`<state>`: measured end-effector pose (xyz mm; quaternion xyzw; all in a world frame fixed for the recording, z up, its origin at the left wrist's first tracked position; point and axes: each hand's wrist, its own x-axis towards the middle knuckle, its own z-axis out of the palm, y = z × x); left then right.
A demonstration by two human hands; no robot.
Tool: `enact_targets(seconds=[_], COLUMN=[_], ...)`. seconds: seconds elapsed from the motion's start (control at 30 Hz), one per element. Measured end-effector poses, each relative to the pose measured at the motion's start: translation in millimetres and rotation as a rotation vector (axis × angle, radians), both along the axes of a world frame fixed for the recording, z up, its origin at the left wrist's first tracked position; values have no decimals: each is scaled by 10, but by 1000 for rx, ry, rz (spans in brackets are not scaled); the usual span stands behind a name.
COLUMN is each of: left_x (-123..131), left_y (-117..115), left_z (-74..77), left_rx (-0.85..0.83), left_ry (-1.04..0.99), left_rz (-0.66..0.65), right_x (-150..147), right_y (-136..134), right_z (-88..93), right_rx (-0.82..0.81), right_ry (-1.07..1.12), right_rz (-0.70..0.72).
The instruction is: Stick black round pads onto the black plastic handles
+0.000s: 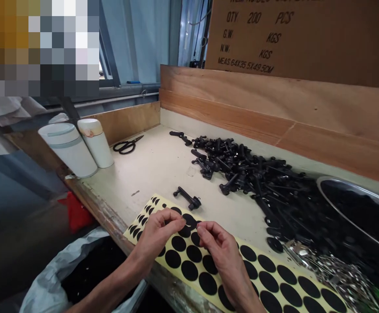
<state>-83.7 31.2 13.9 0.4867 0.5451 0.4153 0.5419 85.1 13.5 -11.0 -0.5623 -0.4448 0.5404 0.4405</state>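
Over a pale yellow sheet of round black stickers (pixel 205 282) at the table's front edge, both my hands are close together. My left hand (pixel 163 228) is closed in a pinch, thumb against forefinger; whatever sits at its fingertips is too small to name. Just to its right, my right hand (pixel 220 243) also pinches, and its fingertips hide what they hold, if anything. A single black plastic part with a short arm and knobbed ends (pixel 187 198) lies on the table just beyond my hands.
Black plastic parts (pixel 241 165) are heaped at the back, beside a metal-rimmed bowl (pixel 323 187) and small shiny metal pieces (pixel 333 267). Scissors (pixel 127 145) and two white bottles (pixel 68 150) (pixel 96 143) stand left. Below is a lined bin (pixel 46 282); wooden boards (pixel 228 104) border the table.
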Motion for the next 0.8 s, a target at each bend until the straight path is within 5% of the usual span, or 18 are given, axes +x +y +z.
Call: enact_targets(seconds=[0.23,0.4,0.5,0.57,0.67,0.8], left_x=[259,393,469,492,482,465], left_y=[99,320,570,741,903,827], left_z=[-97,-114,-152,-192,-229,-198], left_rx=[-12,330,355,295,224,123], left_ry=[-2,435,591,554,441,232], left_rz=[-79,3,25,-25,-93,-138], right_x=[116,101,118,173,287,353], right_y=[42,-65,-119,-103,-16,96], right_z=[-99,-76,-18,15,40,12], right_rx=[181,883,1027,943,534,71], right_ry=[-153,-588,-593,-502,-242,178], right_rz=[-133,-250,-379,-484,-557,-461])
